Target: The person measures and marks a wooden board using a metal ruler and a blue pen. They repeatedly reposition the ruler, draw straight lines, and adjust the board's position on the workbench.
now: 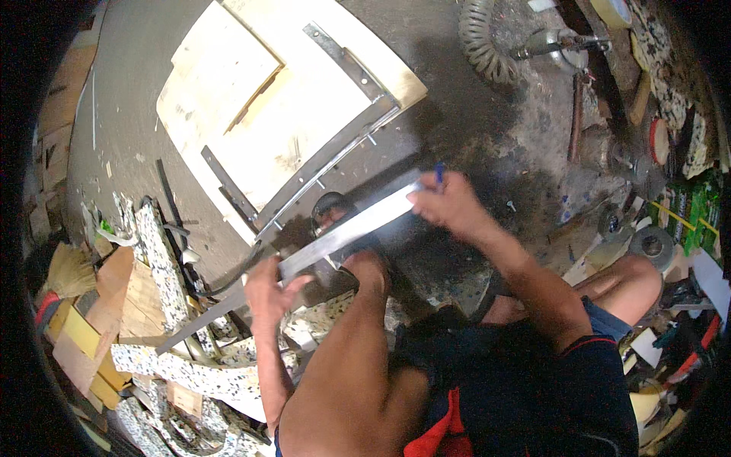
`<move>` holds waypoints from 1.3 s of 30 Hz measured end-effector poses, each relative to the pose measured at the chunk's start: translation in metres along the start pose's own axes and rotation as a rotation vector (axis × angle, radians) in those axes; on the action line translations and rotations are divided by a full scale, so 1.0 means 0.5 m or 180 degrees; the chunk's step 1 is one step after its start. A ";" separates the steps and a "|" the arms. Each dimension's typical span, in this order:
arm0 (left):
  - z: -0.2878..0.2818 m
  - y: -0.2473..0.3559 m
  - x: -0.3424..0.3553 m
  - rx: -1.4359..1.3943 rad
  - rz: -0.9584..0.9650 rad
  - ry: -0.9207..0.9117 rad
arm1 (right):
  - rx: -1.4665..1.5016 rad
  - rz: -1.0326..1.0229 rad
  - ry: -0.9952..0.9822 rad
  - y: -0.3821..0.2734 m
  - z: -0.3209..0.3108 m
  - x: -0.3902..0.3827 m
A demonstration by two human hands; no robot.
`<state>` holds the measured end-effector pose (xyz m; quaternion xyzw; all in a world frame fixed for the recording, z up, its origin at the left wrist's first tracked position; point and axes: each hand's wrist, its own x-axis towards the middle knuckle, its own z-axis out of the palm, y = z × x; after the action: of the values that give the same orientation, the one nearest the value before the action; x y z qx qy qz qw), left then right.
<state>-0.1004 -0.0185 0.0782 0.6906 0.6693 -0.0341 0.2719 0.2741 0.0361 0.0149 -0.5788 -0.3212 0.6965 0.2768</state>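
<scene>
- Right hand (454,204): fingers narrowed on the upper end of a long flat metal bar (352,227), with a slim blue item (439,174) projecting above them.
- Left hand (268,295): the bar passes at its fingers, with the thumb standing apart; whether they grip or merely support it cannot be told.
- Bar position: spans the gap between both sets of fingers, tilted, its far end running out beyond the left fingers. The wide spacing presumably steadies its length.
- Ahead of the fingers: a pale wooden panel (297,107) on the floor (126,145), carrying a smaller board (217,65). A metal rail (335,158) lines its near edge, bolts protruding toward the hands; the panel probably serves as backing.
- Beyond the right fingers, farther off: a coiled hose (481,38), seemingly kept aside from the panel.
- Left of and below the left fingers: speckled foam strips (183,367) in a loose pile, with a broom (70,273) farther out.
</scene>
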 end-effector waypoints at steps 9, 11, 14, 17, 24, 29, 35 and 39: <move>0.028 -0.136 0.005 0.0601 -0.0407 -0.0221 | 0.0852 -0.0267 0.1086 0.021 -0.078 0.153; 0.050 -0.127 0.003 0.0446 -0.0195 0.0005 | 0.0790 -0.0424 0.1216 0.019 -0.088 0.173; 0.078 -0.148 0.008 0.0579 -0.0140 0.0120 | 0.0781 -0.0541 0.1518 0.011 -0.085 0.190; 0.092 -0.150 0.019 0.0574 -0.0273 0.0322 | 0.0673 -0.0627 0.1510 0.020 -0.091 0.210; 0.111 -0.155 0.037 0.0177 -0.0412 0.0651 | 0.1104 -0.0668 0.1271 -0.008 -0.085 0.214; 0.136 -0.160 0.043 -0.0005 -0.0546 0.0760 | 0.1069 -0.0704 0.1435 -0.026 -0.073 0.224; 0.158 -0.144 0.041 -0.0352 -0.0968 0.1014 | 0.1030 -0.0876 0.1489 -0.022 -0.077 0.235; 0.159 -0.175 0.037 -0.0581 -0.0833 0.1228 | 0.1075 -0.0889 0.1587 -0.022 -0.070 0.238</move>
<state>-0.1559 -0.0389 -0.0260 0.5643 0.7929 0.1241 0.1936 0.2876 0.1376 -0.0556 -0.6277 -0.1999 0.5322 0.5317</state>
